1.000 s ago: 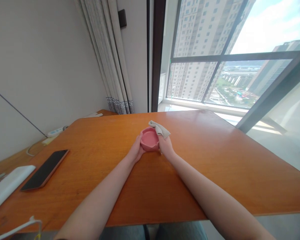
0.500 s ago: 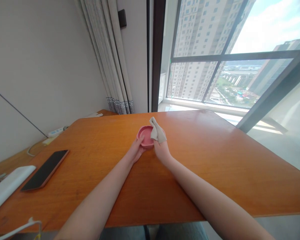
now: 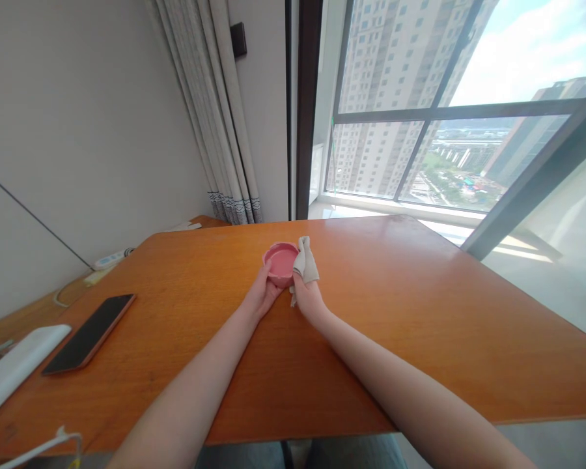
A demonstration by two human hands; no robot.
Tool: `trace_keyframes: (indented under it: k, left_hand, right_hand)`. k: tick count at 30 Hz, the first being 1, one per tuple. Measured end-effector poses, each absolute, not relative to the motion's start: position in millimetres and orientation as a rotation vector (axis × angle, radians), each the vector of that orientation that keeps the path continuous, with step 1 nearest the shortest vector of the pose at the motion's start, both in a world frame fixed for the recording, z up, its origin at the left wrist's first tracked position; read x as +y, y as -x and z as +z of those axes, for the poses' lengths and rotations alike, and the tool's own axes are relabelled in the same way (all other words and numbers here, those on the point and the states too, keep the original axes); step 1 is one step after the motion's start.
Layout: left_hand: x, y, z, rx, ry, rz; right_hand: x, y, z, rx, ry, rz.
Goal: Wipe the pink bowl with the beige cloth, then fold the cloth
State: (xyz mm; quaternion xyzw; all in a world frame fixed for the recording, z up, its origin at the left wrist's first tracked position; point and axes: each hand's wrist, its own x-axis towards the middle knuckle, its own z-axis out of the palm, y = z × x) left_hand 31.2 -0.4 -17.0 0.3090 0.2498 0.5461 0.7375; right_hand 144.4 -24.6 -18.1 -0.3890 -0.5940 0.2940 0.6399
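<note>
A round pink bowl with a wavy rim is held above the wooden table, its inside facing up toward me. My left hand grips it at the lower left, thumb over the rim and fingers underneath. A pale grey-beige cloth is bunched in my right hand and lies against the bowl's right side. A loose end of that cloth hangs below the bowl. The fingers of my right hand are mostly hidden by the cloth.
The wooden table spreads around my hands. On its left lie a dark tablet-like device and a long white object. A white cable is at the near left corner. A power strip sits by the wall.
The bowl has shifted slightly left. The cloth has moved from over the bowl's inside and right rim to its outer right side, with a loose end now showing underneath.
</note>
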Motion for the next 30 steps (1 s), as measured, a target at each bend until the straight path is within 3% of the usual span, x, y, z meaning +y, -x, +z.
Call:
trace_keyframes:
  k: [10, 21, 30]
  left_hand:
    - [-10, -31, -15, 0.506, -0.751, 0.992]
    - [-1, -30, -16, 0.585, -0.698, 1.225]
    - [-10, -32, -8, 0.605, -0.749, 1.07]
  right_hand:
    - [-18, -175, 18, -1.417, 0.781, 0.655]
    - [-14, -151, -27, -1.314, 0.93, 0.686]
    - [-17, -178, 17, -1.514, 0.725, 0.738]
